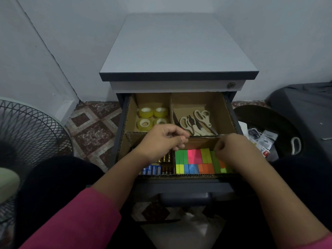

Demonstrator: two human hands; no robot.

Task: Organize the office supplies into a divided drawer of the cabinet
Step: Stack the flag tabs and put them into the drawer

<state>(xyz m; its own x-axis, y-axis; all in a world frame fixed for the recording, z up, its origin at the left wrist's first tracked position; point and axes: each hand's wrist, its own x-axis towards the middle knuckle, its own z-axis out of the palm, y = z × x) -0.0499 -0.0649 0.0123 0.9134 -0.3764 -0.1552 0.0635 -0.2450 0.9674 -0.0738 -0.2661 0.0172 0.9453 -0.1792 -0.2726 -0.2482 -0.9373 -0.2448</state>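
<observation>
Your fingers are curled on both hands: the left hand [162, 139] hovers over the middle cardboard divider with its fingertips tucked in toward the thumb, and whether they pinch anything you cannot tell from this view; the right hand [231, 150] is bent down onto the sticky note pads [195, 159], its fingers pressing or nudging the green ones at the right end of the row.

Working from big to small: the cabinet [177, 51] stands with its top drawer [185, 186] pulled open toward you, and the cardboard insert splits it into four compartments. At 1 o'clock lie the scissors [196, 122], several pairs overlapping. At 11 o'clock sit four tape rolls [152, 116] in a neat square. At 5 o'clock the coloured note pads fill their section in two rows. At 7 o'clock the batteries [158, 167] lie packed side by side, partly hidden by your left wrist.

By the look of it, sorting is nearly finished: every compartment holds one kind of item. What seems left is squaring the last pads and closing the drawer.
</observation>
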